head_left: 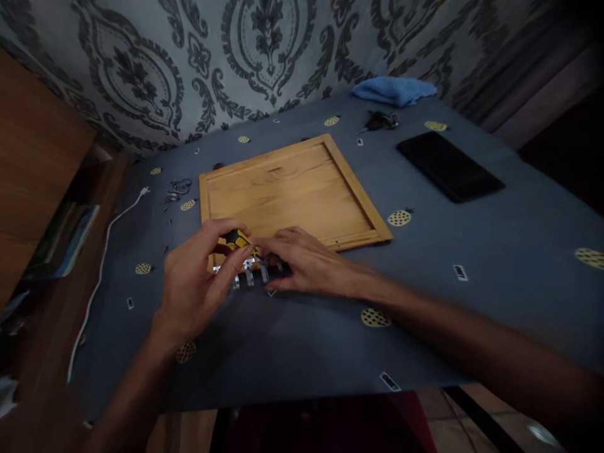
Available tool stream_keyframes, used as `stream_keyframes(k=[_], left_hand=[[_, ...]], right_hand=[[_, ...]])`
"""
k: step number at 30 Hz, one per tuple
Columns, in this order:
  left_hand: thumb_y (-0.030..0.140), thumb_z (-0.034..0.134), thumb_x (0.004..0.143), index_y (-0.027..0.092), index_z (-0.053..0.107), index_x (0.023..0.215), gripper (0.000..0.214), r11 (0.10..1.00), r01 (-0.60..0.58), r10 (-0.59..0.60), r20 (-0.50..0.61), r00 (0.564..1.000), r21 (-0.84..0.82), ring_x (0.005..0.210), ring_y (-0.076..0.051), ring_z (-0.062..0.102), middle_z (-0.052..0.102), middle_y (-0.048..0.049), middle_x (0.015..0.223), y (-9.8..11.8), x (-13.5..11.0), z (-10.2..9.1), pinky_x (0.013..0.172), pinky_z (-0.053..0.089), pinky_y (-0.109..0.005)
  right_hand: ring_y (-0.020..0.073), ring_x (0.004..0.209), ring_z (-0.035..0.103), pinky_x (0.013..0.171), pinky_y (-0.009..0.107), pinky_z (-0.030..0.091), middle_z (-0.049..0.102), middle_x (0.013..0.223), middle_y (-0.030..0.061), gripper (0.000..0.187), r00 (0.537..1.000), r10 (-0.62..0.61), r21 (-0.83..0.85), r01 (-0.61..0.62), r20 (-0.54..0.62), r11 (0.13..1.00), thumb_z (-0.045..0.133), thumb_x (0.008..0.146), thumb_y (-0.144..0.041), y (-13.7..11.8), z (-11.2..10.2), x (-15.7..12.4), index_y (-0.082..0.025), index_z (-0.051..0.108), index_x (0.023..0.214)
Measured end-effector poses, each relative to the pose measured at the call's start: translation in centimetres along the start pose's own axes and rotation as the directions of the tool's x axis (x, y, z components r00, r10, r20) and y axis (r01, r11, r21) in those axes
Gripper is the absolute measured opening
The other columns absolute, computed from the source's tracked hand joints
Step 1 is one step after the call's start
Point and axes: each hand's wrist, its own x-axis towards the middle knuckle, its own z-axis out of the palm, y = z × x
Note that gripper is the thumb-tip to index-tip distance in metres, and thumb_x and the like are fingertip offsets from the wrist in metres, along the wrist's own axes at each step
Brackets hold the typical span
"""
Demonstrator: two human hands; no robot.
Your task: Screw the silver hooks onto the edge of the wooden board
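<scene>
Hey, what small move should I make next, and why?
I'd perhaps steady the shiny metal fitting with your right hand before turning the yellow-and-black screwdriver: your left hand pinches it at the fitting, by the framed wooden panel's near edge, and the right hand is close by.

Yellow-black tool [242,238] tilts near shiny metal fittings [250,275]

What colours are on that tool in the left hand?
The tool is yellow and black; the head view shows it.

My one head-worn view, facing forward and down, close above left hand [191,280] and right hand [309,261], patterned wall [207,44] far
</scene>
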Motion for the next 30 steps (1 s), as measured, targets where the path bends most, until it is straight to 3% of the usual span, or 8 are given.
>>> stream_keyframes(k=[13, 18, 23, 30], left_hand=[[0.028, 0.075, 0.094, 0.023, 0.067, 0.104, 0.014, 0.999, -0.038, 0.037, -0.052, 0.998, -0.017, 0.073, -0.009, 0.071, 0.072, 0.0044, 0.088, -0.55, 0.12, 0.44, 0.068, 0.059, -0.018], [0.027, 0.071, 0.097, 0.023, 0.066, 0.109, 0.014, 0.999, -0.044, 0.045, -0.029, 0.999, 0.024, 0.074, -0.009, 0.072, 0.075, 0.0031, 0.097, -0.32, 0.2, 0.42, 0.07, 0.06, -0.02], [0.028, 0.07, 0.097, 0.023, 0.066, 0.107, 0.013, 0.998, -0.05, 0.051, -0.026, 0.998, 0.043, 0.073, -0.01, 0.071, 0.075, 0.003, 0.095, -0.19, 0.23, 0.47, 0.067, 0.059, -0.022], [0.027, 0.074, 0.094, 0.023, 0.067, 0.106, 0.014, 0.999, 0.018, -0.019, -0.023, 1.0, -0.05, 0.077, -0.011, 0.073, 0.074, 0.0031, 0.092, -0.23, 0.05, 0.82, 0.068, 0.061, -0.021]], right_hand=[[0.028, 0.101, 0.063, 0.098, 0.043, 0.045, 0.072, 0.11, 0.01, 0.065, 1.0, 0.025, 0.022, -0.025, 0.013, 0.999, 0.084, 0.086, -0.028, -0.02, -0.05, -0.05, -0.016, 0.057, 0.144], [0.0267, 0.095, 0.062, 0.095, 0.041, 0.045, 0.071, 0.104, 0.0082, 0.057, 0.999, 0.033, 0.015, -0.033, 0.02, 0.999, 0.084, 0.085, -0.029, -0.19, -0.26, 0.01, -0.019, 0.061, 0.137], [0.0268, 0.097, 0.061, 0.095, 0.041, 0.044, 0.07, 0.103, 0.0077, 0.061, 1.0, 0.025, 0.001, -0.025, 0.011, 1.0, 0.085, 0.085, -0.029, -0.08, -0.1, 0.08, -0.019, 0.059, 0.14], [0.0253, 0.091, 0.061, 0.094, 0.041, 0.043, 0.07, 0.097, 0.0064, 0.072, 1.0, 0.001, -0.003, -0.001, 0.017, 1.0, 0.086, 0.085, -0.027, -0.09, -0.07, 0.1, -0.014, 0.054, 0.148]])
